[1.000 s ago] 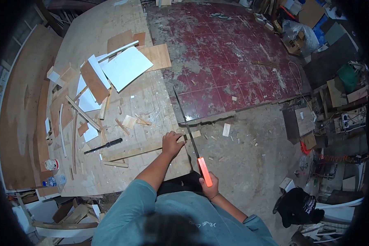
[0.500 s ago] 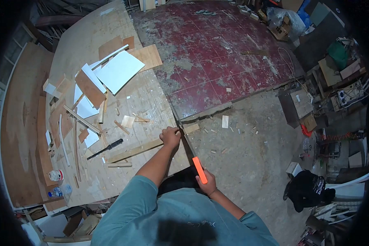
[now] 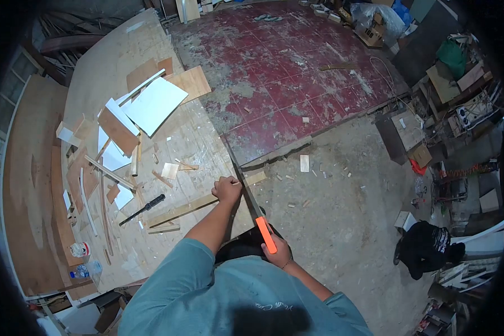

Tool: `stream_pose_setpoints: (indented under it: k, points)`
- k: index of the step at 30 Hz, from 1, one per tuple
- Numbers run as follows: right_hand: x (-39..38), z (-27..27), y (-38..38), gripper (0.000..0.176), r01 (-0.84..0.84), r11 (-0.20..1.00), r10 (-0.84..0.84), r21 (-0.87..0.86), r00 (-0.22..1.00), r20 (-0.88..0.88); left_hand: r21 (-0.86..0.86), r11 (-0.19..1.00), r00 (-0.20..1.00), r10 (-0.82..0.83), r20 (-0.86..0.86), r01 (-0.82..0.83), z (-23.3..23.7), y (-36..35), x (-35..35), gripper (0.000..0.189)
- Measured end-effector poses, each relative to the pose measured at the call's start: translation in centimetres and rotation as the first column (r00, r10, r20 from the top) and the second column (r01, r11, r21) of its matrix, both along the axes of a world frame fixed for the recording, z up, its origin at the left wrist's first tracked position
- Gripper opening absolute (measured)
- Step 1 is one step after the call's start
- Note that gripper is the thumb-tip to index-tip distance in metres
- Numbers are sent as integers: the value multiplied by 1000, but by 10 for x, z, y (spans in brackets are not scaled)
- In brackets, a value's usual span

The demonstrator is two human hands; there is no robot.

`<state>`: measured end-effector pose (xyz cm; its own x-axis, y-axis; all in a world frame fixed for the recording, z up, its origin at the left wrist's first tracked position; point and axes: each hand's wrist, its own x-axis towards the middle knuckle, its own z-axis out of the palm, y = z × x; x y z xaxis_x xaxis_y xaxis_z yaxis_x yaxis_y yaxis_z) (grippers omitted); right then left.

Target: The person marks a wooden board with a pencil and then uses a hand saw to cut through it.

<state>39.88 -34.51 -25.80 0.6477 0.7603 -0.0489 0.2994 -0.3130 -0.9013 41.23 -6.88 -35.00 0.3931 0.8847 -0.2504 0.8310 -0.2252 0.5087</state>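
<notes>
My right hand (image 3: pixel 277 253) is wrapped round the orange handle of a handsaw (image 3: pixel 266 235). Its long dark blade slants up and away along the table's edge and crosses a wooden strip (image 3: pixel 186 209). That strip lies on the worktable, one end sticking out past the edge. Close to the blade, my left hand (image 3: pixel 228 190) presses down on the strip with curled fingers. The exact contact between teeth and wood is too small to make out. Left of my forearm lies a black tool with a thin shaft (image 3: pixel 144 208), perhaps a screwdriver.
White panels (image 3: pixel 157 103), plywood offcuts (image 3: pixel 117 131) and thin strips cover the worktable (image 3: pixel 199 129). A bottle (image 3: pixel 79 272) and a white tub (image 3: pixel 79 250) stand at its left. Wood scraps litter the concrete floor (image 3: pixel 330 213). A person in black (image 3: pixel 425 249) is at the right.
The view has shifted slightly, so the surroundings sit a little further left. The saw handle is slightly lower and left in view. Both hands keep their grips.
</notes>
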Motion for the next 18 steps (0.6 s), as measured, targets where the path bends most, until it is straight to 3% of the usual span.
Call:
stream_pose_setpoints:
  k: [18]
  points:
    - [-10,-13,-16,19,66,997,-67,41,997,36,-32,999,997,13,-70,-15,10,-4,2,21]
